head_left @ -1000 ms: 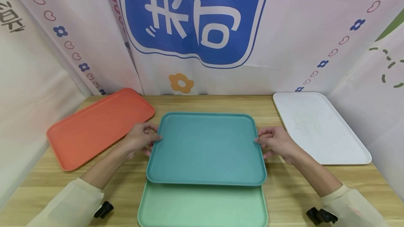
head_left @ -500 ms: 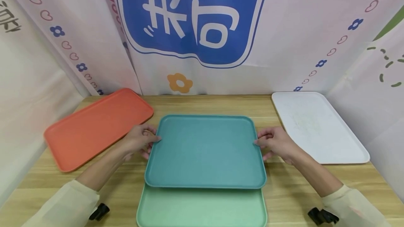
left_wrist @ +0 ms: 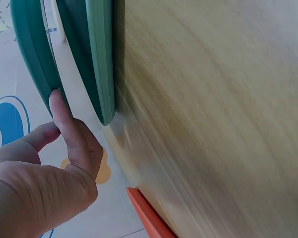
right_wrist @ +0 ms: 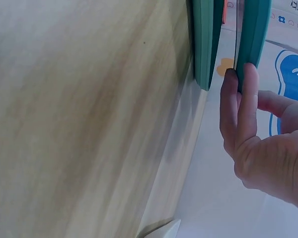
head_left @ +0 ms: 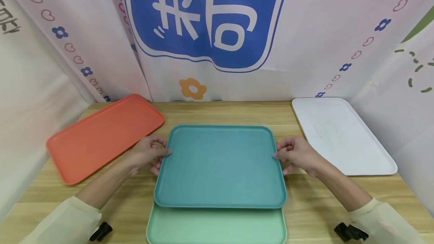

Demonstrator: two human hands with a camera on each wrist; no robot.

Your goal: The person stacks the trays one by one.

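Note:
A teal tray is held level between my two hands, above a light green tray that lies on the wooden table. My left hand pinches its left rim, thumb over the edge and fingers beneath. On the opposite rim, my right hand grips in the same way. Both wrist views show a gap between the raised teal tray and the green tray under it. Much of the green tray is hidden in the head view; its near part shows.
An orange-red tray lies slanted at the left, close to the left forearm. At the right back, a white tray lies near the right hand. Printed cloth walls enclose the table at the back and sides.
The teal tray has come toward me in both hands and now covers more of the green tray. The orange-red and white trays stay put.

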